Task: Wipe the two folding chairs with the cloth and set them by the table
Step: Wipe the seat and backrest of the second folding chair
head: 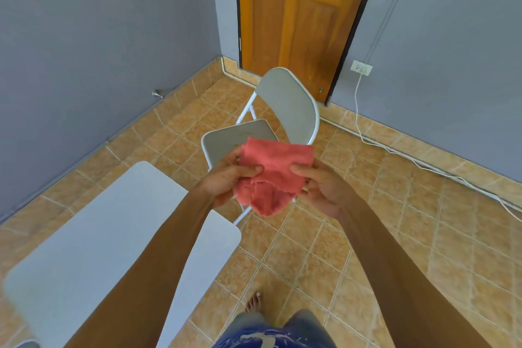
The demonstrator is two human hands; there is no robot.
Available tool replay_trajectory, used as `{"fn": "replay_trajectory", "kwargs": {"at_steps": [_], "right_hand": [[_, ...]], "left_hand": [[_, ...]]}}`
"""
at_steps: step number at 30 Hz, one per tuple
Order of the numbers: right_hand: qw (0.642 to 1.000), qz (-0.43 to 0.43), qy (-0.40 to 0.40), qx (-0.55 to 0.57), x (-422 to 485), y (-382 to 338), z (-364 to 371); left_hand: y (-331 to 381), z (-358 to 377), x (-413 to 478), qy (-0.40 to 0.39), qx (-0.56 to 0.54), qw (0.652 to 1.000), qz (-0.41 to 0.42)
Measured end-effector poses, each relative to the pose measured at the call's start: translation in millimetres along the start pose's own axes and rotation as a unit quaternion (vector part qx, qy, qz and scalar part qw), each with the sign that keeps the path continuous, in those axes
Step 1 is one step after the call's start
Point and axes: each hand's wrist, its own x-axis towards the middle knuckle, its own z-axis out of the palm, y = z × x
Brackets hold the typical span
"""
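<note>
A pink cloth point(271, 172) hangs crumpled between both hands, held in the air above the front of a chair seat. My left hand point(228, 181) pinches its left edge and my right hand point(322, 189) pinches its right edge. Behind the cloth stands one unfolded white folding chair point(288, 102), its grey seat point(226, 141) showing a faint smudge and its backrest turned toward the door. A white table point(93, 234) fills the lower left, partly under my left forearm. Only one chair is in view.
Grey walls meet in a corner at the back left. A wooden door point(299, 8) is behind the chair. A white cable point(423, 167) runs from a wall socket point(361, 67) along the tiled floor on the right. My bare foot point(254, 302) is below.
</note>
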Motion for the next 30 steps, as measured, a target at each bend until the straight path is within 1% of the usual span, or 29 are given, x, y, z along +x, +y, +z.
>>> {"fn": "replay_trajectory", "kwargs": {"at_steps": [2, 4, 6, 10, 12, 14, 16, 19, 21, 24, 27, 30], "right_hand": [[1.0, -0.018, -0.024, 0.01, 18, -10, 1], [0.998, -0.043, -0.045, -0.016, 33, -22, 5], [0.994, -0.076, -0.061, -0.044, 47, -39, 11], [0.986, -0.118, -0.117, -0.033, 88, -69, 13], [0.981, -0.111, -0.156, -0.03, 110, -79, 12], [0.979, -0.078, -0.183, -0.047, 134, -86, 7], [0.98, -0.053, -0.163, -0.102, 158, -98, 2], [0.965, -0.065, -0.156, -0.2, 193, -124, -9], [0.957, -0.07, -0.162, -0.228, 213, -145, -12], [0.949, -0.084, -0.189, -0.239, 242, -171, -8], [0.929, -0.078, -0.233, -0.278, 266, -191, 1], [0.899, -0.082, -0.269, -0.335, 283, -201, 8]], "left_hand": [[6, -9, 8, 0.031, 0.014, 0.999, 0.021], [13, -17, 16, 0.055, 0.028, 0.997, 0.041], [21, -23, 23, 0.061, 0.033, 0.996, 0.055], [43, -38, 48, 0.069, 0.007, 0.996, 0.062], [52, -44, 65, 0.064, -0.015, 0.996, 0.066], [61, -49, 84, 0.071, -0.028, 0.995, 0.069], [71, -55, 105, 0.075, -0.018, 0.995, 0.067], [89, -65, 133, 0.074, 0.033, 0.995, 0.052], [105, -66, 146, 0.073, 0.059, 0.995, 0.043], [121, -74, 160, 0.119, 0.1, 0.987, 0.05], [132, -81, 167, 0.176, 0.073, 0.979, 0.074], [131, -90, 169, 0.194, 0.044, 0.977, 0.074]]}}
